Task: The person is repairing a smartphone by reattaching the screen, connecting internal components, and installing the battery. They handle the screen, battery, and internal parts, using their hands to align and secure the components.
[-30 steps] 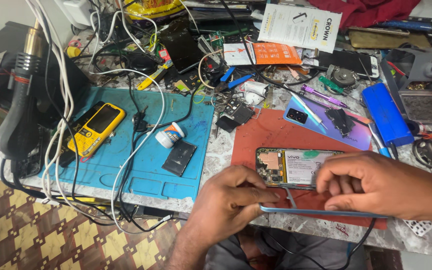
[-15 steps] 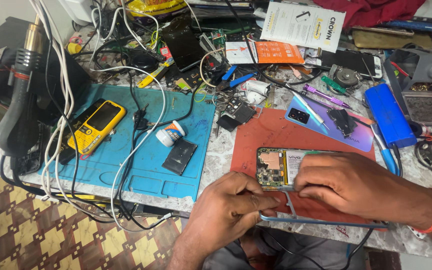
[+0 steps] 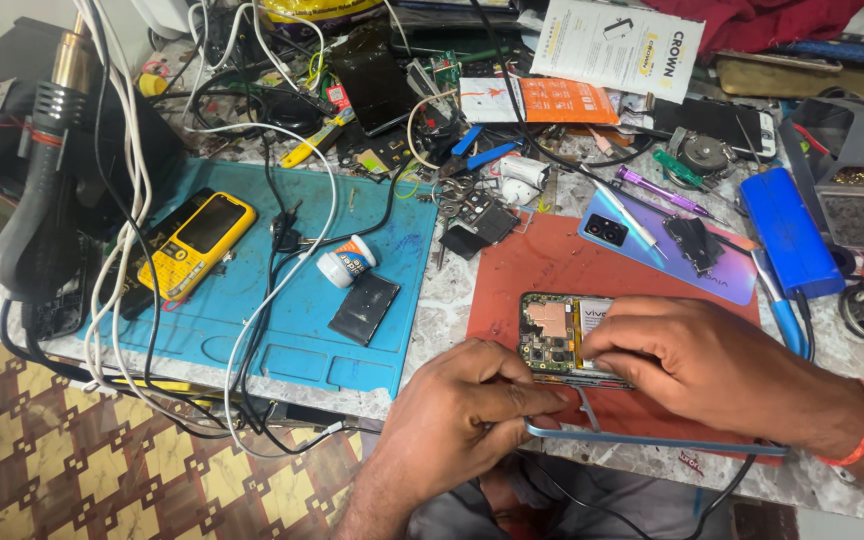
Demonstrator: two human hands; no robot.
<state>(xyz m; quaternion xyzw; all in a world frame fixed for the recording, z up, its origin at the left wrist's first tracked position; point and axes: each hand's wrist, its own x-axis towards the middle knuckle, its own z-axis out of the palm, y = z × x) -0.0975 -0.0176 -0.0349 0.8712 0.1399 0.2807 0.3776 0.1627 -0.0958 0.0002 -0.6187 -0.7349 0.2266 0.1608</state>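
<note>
Resting on the red mat in the lower right of the frame, the opened phone lies with its back cover off and its circuit board and shields bare. The right hand lies across its right half, fingers curled down onto the body and pinning it flat. The left hand, at lower centre, is closed around thin metal tweezers, whose tips sit just beside the phone's lower edge.

Judging by its look, the phone is light, stiff and flat, but fragile with the board exposed: tiny parts and thin flex strips could tear or bend under pressure. The safe hold seems to be the outer frame edges, not the board itself. The mat likely keeps it from sliding.

Above it on the mat lies a lilac back cover. On the blue mat at left centre lie a yellow keypad phone and a small dark battery.
</note>
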